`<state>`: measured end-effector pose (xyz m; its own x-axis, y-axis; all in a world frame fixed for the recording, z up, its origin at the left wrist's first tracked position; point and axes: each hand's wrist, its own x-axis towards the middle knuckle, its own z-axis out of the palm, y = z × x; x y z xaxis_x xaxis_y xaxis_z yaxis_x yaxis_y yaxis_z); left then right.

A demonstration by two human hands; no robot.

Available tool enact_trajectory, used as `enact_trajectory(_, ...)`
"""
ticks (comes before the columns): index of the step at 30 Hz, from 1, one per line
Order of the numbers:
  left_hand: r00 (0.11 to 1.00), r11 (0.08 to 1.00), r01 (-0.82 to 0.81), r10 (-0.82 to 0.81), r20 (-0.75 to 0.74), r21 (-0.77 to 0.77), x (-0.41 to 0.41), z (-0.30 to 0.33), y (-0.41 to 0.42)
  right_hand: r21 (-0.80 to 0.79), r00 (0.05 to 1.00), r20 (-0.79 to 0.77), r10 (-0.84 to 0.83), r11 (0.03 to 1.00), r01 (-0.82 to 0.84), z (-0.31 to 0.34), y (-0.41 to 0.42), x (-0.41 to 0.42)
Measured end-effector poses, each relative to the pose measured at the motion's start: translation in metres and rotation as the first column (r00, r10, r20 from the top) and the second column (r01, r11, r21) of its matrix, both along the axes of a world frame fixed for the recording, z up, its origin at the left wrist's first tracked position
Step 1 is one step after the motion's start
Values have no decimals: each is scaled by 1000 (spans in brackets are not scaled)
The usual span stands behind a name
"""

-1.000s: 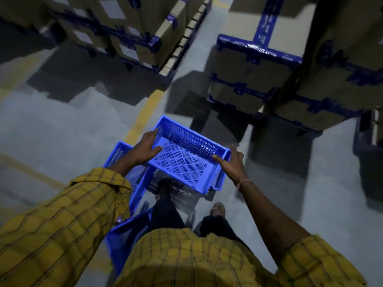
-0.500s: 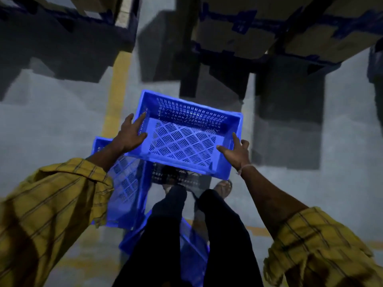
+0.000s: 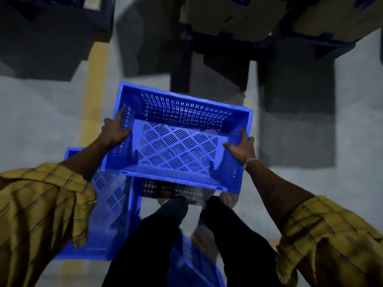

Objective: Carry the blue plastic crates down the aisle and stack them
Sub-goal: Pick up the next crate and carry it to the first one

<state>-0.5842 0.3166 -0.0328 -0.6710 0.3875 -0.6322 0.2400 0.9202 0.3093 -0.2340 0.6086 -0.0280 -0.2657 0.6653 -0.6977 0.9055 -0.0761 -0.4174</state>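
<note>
Crate, blue plastic, perforated (image 3: 180, 146): held level in front of the person at about thigh height, above the floor, empty, open side up.

Head view, holdings:
- Left hand (image 3: 116, 129): grips the crate's left short wall, thumb inside against the lattice, fingers outside and hidden; index finger lies straight along the rim.
- Right hand (image 3: 241, 149): grips the right short wall near the near corner, thumb over the rim into the crate, fingers wrapped outside.
- Second crate (image 3: 112, 204): on the floor at the person's left leg, partly under the carried one, tilted or leaning; its exact seating cannot be told.
- Third crate (image 3: 199, 264): a blue corner shows between and behind the legs; little of it visible.
- Legs in dark trousers (image 3: 161, 235): directly beneath the carried crate; feet mostly hidden by it.
- Yellow floor line (image 3: 93, 96): runs ahead on the left.
- Stacked cartons (image 3: 234, 15): on dark pallets ahead, close on both sides of the way forward.

Risks, as judged:
- Trip: the carried crate blocks sight of the feet, and two crates lie at the legs.
- Slip of grip: both holds are thumb-over-rim on thin walls; a knock could tip the crate.
- Collision: the pallet corners ahead stand near the path, and the light is dim.
- Misstack: the floor crate looks askew, so a crate set on it may sit crooked.
</note>
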Motion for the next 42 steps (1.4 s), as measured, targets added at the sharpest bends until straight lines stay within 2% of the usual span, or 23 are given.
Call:
enact_trajectory(4, 999, 998, 34, -35, 18, 48, -4, 14, 2, 64, 999, 18, 51, 997, -52, 18, 9, 9)
enact_trajectory(8, 995, 990, 93, -95, 14, 104, 6, 71, 15, 108, 999, 16, 48, 993, -50, 71, 22, 19)
enact_trajectory(11, 989, 981, 144, -146, 9, 133, 13, 130, 26, 138, 998, 8, 55, 989, -56, 128, 32, 28)
enact_trajectory(16, 953, 933, 302, -295, -65, 195, 21, 261, 47, 231, 996, 22, 88, 969, -91, 259, 46, 49)
enact_trajectory(20, 886, 876, 455, -429, -176, 161, 33, 363, 67, 318, 998, 24, 64, 946, -69, 353, 49, 81)
enact_trajectory(24, 820, 812, 557, -503, -275, 176, 49, 428, 95, 435, 998, 31, 56, 898, -64, 420, 51, 124)
enact_trajectory(31, 734, 667, 675, -566, -376, 314, 104, 472, 176, 615, 997, 26, -73, 788, 42, 463, 56, 223)
enact_trajectory(42, 593, 466, 800, -710, -380, 378, 261, 490, 346, 631, 916, -165, -365, 675, 382, 487, 84, 417)
